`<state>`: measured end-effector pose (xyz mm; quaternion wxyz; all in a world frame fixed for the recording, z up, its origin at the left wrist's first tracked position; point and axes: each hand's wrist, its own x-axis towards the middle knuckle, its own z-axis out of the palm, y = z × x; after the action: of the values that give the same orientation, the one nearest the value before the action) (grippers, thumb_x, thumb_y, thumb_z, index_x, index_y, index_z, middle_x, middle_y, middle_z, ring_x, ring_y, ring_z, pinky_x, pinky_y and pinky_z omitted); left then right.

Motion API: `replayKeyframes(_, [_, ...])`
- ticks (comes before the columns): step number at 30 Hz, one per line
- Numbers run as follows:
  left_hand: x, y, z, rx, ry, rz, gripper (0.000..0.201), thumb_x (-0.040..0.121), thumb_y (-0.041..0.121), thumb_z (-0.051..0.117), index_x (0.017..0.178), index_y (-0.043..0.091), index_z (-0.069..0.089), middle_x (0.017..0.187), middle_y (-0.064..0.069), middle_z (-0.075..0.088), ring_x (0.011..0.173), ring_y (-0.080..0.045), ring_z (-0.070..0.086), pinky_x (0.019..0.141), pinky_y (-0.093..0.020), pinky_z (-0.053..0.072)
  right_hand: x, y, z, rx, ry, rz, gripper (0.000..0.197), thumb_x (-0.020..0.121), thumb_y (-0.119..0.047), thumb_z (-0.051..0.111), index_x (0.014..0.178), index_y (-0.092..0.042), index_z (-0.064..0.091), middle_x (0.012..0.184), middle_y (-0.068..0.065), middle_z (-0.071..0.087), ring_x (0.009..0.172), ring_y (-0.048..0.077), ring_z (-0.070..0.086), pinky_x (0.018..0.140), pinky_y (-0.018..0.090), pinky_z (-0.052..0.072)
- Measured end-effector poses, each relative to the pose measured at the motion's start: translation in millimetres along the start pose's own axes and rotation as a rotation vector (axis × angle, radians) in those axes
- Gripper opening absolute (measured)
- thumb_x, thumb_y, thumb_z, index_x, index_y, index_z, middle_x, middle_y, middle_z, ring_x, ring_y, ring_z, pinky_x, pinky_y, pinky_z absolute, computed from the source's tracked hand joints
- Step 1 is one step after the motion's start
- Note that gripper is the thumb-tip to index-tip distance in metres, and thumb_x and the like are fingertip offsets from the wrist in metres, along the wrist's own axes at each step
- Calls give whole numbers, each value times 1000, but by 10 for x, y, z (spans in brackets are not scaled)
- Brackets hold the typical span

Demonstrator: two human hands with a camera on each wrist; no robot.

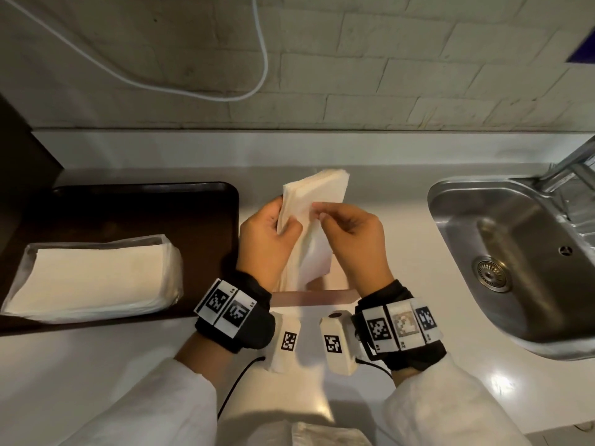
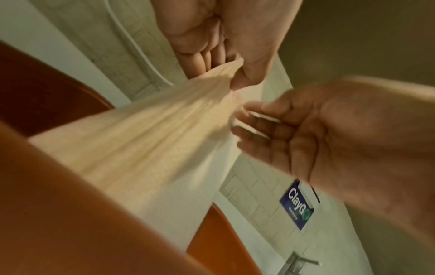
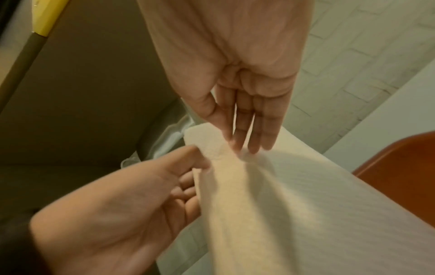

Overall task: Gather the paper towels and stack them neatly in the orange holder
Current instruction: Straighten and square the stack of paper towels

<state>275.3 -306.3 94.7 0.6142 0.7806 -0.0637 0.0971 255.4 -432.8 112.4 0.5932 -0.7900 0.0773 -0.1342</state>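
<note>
Paper towels (image 1: 309, 220): 1 stack gripped w/ 2 hands, 1 pack (image 1: 93, 278) on tray (image 1: 145, 204).

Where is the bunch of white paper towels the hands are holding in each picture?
Head view: the white paper towel stack stands in the middle, between the left hand and right hand.
Left wrist view: the stack runs from lower left to centre.
Right wrist view: the stack fills the lower right.
Shared landmark: the orange plastic holder under the towels.
</note>
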Motion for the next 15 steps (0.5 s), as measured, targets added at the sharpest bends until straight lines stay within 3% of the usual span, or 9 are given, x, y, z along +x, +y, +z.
replayKeyframes(2, [30, -9, -54, -114, 3, -75, 31, 85, 3, 54, 104, 26, 58, 89, 16, 65, 83, 0, 63, 77, -22, 54, 53, 56, -28, -22, 69, 18, 30, 78, -15, 70, 107, -20, 63, 110, 2, 65, 101, 22, 63, 82, 45, 56])
replayKeyframes(3, [43, -15, -85, -160, -10, -94, 32, 87, 0, 51, 108, 23, 56, 94, 14, 64, 89, 0, 63, 79, -20, 53, 68, 76, -37, -25, 69, 51, 47, 72, -21, 74, 115, -22, 55, 121, 4, 58, 105, 23, 60, 81, 48, 57])
replayKeyframes(5, [59, -10, -140, -235, -49, -103, 33, 89, -3, 46, 114, 18, 52, 102, 9, 63, 95, -3, 62, 81, -16, 51, 121, 142, -51, 63, -17, 132, 82, 65, -26, 77, 136, -24, 35, 141, 3, 43, 112, 26, 59, 84, 49, 57])
replayKeyframes(6, [64, -12, -158, -259, -67, -99, 34, 89, -4, 44, 116, 16, 51, 104, 8, 63, 95, 0, 62, 80, -15, 51, 148, 198, -49, 146, -83, 172, 87, 69, -19, 77, 141, -22, 28, 145, 4, 41, 116, 26, 58, 89, 49, 55])
replayKeyframes(8, [71, -27, -172, -281, -105, -104, 34, 90, -5, 42, 117, 15, 49, 106, 7, 61, 95, 5, 60, 82, -14, 49, 165, 264, -28, 262, -195, 222, 71, 79, 0, 69, 138, -14, 32, 139, 10, 49, 120, 25, 55, 94, 39, 52])
replayKeyframes(10, [80, -80, -164, -266, -133, -128, 33, 91, -1, 43, 120, 14, 46, 113, 0, 60, 106, -5, 58, 94, -24, 47, 144, 300, 21, 257, -232, 233, 54, 83, 5, 61, 131, -12, 43, 127, 11, 59, 114, 22, 57, 87, 21, 52])
replayKeyframes(12, [84, -161, -142, -231, -163, -157, 39, 89, 2, 46, 125, 14, 41, 124, -7, 55, 117, -18, 53, 103, -35, 42, 120, 350, 81, 210, -232, 232, 50, 85, 7, 56, 131, -8, 46, 124, 12, 60, 112, 22, 58, 80, 13, 52])
replayKeyframes(13, [82, -202, -129, -198, -184, -166, 45, 88, 0, 49, 129, 14, 37, 126, -6, 52, 119, -17, 50, 105, -30, 40, 113, 376, 100, 195, -232, 228, 50, 85, 8, 54, 132, -7, 46, 126, 12, 60, 115, 22, 57, 82, 13, 51])
replayKeyframes(15, [67, -259, -109, -105, -198, -158, 56, 85, -3, 54, 134, 12, 32, 126, 1, 49, 118, -9, 46, 97, -7, 37, 94, 395, 142, 167, -235, 211, 51, 85, 8, 53, 132, -8, 45, 129, 11, 58, 119, 19, 54, 93, 20, 48])
